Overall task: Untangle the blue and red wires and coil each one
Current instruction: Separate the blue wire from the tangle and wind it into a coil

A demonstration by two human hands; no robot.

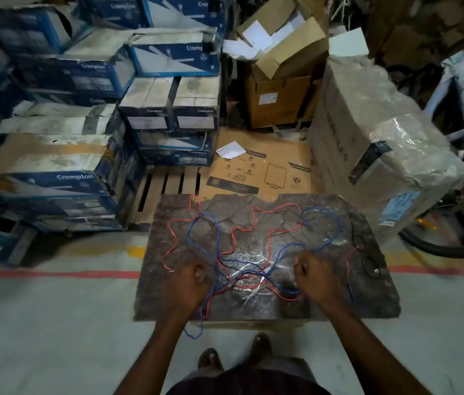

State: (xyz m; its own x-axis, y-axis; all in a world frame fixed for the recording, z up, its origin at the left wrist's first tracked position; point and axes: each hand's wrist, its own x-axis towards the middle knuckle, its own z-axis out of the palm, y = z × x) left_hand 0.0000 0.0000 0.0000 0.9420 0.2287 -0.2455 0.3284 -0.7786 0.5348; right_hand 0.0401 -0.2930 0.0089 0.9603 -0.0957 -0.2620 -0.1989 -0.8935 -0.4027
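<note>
At bottom of view: sandalled feet [209, 359] on grey floor [54, 323], both forearms reaching forward over a dark stone slab [367, 303].

Left hand [193, 277]: fingers curled, resting on the slab near its front-left. Blue and red strands run along its inner side and drop over the near edge. Grip or mere contact: cannot tell.

Right hand [313, 277]: fingers curled likewise, on the slab front-right. A blue and red loop lies just beside it on the inner side. Whether anything is pinched: cannot tell.

Blue wire [338, 223] and red wire [270, 240]: both loose on the slab, uncoiled, crossing each other repeatedly between and beyond the hands. One blue loop [193, 333] hangs below the slab's front edge. Thin black lead [367, 266] lies at the slab's right side.

Beyond the slab: red floor line [54, 273] to the left, wooden pallet [168, 181], flattened Crompton carton [262, 169]. Left: stacked blue Crompton boxes [74, 181]. Right: plastic-wrapped carton [382, 132]. Farthest: open brown carton [279, 104] holding white papers.
</note>
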